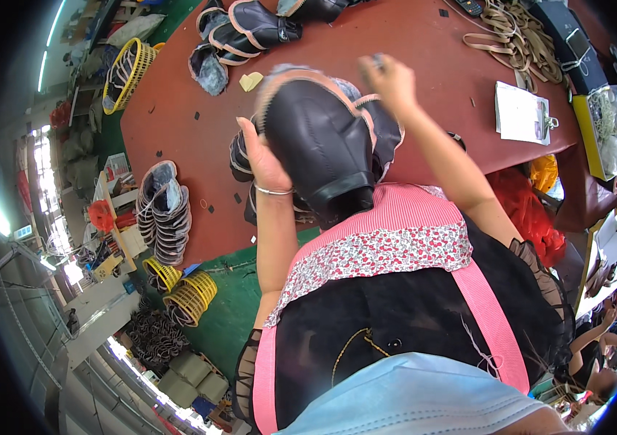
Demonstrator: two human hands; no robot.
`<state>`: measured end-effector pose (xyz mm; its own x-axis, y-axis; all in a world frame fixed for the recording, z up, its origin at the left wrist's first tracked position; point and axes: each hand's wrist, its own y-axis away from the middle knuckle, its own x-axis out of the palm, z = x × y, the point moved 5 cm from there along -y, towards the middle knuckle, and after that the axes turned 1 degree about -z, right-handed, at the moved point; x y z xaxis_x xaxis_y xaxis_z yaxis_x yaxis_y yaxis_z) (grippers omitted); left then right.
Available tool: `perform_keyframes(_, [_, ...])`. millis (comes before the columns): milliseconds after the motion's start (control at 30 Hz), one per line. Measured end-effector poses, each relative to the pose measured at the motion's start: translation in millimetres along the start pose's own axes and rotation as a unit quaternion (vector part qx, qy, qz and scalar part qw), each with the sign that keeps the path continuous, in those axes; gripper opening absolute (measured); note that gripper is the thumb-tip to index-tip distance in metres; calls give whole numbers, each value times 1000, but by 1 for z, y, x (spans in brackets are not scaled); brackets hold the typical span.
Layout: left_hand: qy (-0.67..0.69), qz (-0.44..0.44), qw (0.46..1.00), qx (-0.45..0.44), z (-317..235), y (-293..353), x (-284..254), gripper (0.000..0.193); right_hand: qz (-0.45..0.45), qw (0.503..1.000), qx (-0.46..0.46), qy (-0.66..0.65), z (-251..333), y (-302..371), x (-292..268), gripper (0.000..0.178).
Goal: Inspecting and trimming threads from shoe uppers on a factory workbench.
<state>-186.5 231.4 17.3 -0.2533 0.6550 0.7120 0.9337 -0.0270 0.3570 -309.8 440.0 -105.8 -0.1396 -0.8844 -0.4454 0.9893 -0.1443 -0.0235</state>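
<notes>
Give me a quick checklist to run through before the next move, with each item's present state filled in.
1. Left hand at the black fur-lined piece: ok, against its left side; fingers hidden behind it.
2. Right hand free of anything: cannot tell, its fingertips are blurred.
3. Piece's lower end clear of the pink apron: cannot tell, they meet in this view.
4. Clipboard apart from both hands: ok, right side of the table.
5. Tan straps neatly laid out: not ok, heaped in loose loops.
</notes>
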Motion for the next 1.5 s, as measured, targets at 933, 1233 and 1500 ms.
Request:
perform_keyframes(933, [-834, 278, 445, 170, 134, 31, -73, 15, 51, 744, 214, -630, -30, 39, -131, 37])
perform_keyframes(1233, [-608, 52, 773, 171, 69, -2, -43, 23, -54, 852, 182, -488, -64, 69, -180, 41])
perform_keyframes(1500, [-208, -7, 973, 100, 78, 10, -28, 30, 157, 833, 284, -449, 20, 109, -100, 42])
